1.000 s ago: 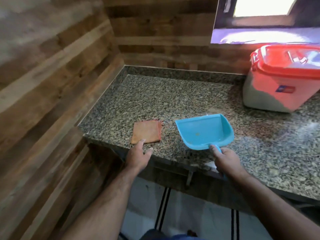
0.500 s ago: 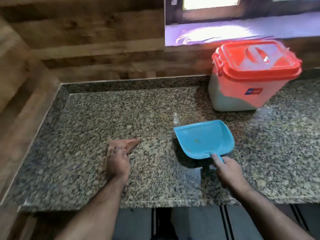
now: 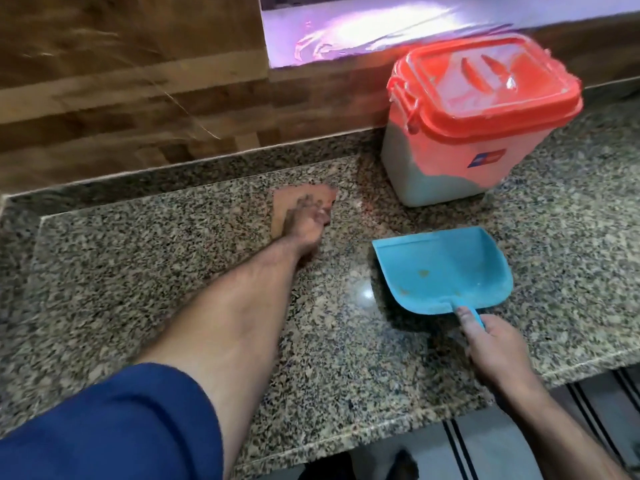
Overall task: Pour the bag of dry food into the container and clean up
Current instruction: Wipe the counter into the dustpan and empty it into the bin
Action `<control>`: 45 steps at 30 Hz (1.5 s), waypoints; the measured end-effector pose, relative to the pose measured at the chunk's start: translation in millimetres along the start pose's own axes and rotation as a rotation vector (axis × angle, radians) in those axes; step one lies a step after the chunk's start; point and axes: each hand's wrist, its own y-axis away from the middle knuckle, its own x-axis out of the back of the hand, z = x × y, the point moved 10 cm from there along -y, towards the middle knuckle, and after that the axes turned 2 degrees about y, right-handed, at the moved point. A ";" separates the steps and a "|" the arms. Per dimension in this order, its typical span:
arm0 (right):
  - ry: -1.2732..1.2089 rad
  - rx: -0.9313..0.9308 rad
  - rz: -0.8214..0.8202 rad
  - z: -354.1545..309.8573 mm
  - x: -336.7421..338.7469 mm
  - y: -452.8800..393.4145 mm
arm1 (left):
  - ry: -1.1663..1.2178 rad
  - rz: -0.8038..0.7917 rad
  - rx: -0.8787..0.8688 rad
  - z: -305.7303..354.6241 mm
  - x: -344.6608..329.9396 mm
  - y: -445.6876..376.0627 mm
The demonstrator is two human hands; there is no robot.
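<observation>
While the left hand presses a small orange-brown cloth flat on the speckled granite desk, the right hand has its fingers curled around the handle of a light blue plastic dustpan, and its thumb lies along the handle. The left hand is blurred, so I cannot tell exactly how its fingers lie on the cloth. The dustpan rests on the desk with its open mouth turned toward the cloth, and a few small yellowish crumbs lie inside it.

The translucent plastic container with the orange-red lid stands at the back of the desk, near the wooden wall, well apart from both hands. Its lid is on, and pale content fills the lower part. No bag is in view. So I judge the pouring is finished and the cleaning is in progress: what is left is to wipe the remaining crumbs into the dustpan and throw them away.
</observation>
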 end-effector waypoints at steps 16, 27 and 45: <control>-0.056 -0.095 0.023 108.3 55.0 55.1 | -0.221 -0.084 -0.328 74.1 -167.3 196.9; -0.078 0.018 -0.042 223.9 84.1 137.1 | 0.087 0.082 -0.084 80.2 -208.3 347.2; -0.018 0.046 -0.324 268.7 -2.1 223.2 | 0.591 1.029 0.502 -84.5 -28.9 469.8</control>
